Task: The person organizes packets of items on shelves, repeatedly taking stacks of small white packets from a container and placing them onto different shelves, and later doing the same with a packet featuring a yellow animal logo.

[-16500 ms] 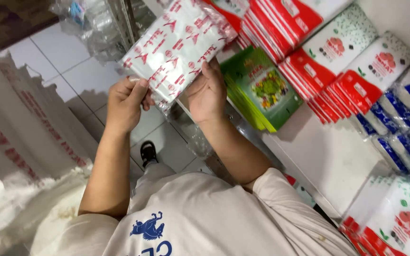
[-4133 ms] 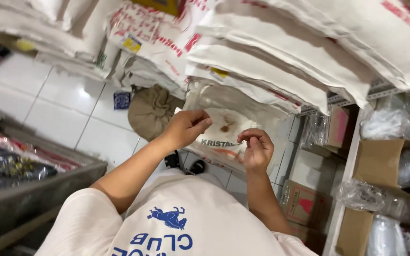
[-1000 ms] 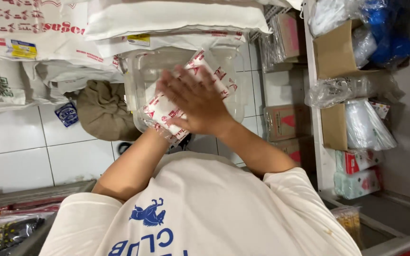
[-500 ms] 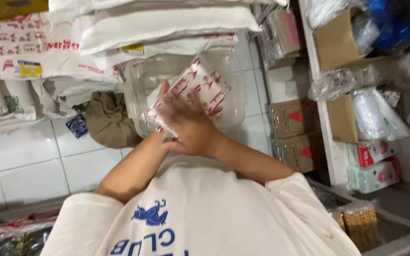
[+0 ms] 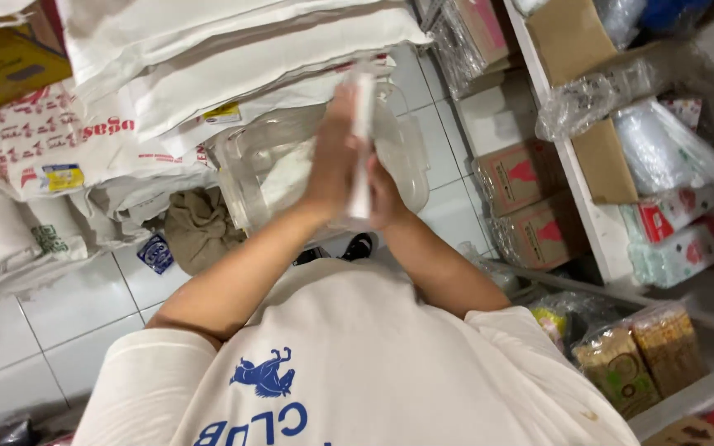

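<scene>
The white tiled floor [image 5: 59, 330] carries stacked white sacks [image 5: 208, 74]. A clear plastic tub [image 5: 291, 165] and a brown cloth bundle [image 5: 200, 231] rest beside them.

Single head-worn view, we look steeply down over our own chest, close on our hands [image 5: 349, 165] at frame centre, tiled floor [image 5: 51, 322] below, stacked sacks [image 5: 208, 66] left, shelf unit [image 5: 605, 215] right.

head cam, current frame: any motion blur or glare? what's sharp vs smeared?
Head view: the left hand, right hand and the flat white packet pressed between them are motion-smeared; the clear plastic tub behind shows soft glare; white sacks, shelf boxes and the shirt read fairly sharp; lighting is even, shadows weak.
</scene>
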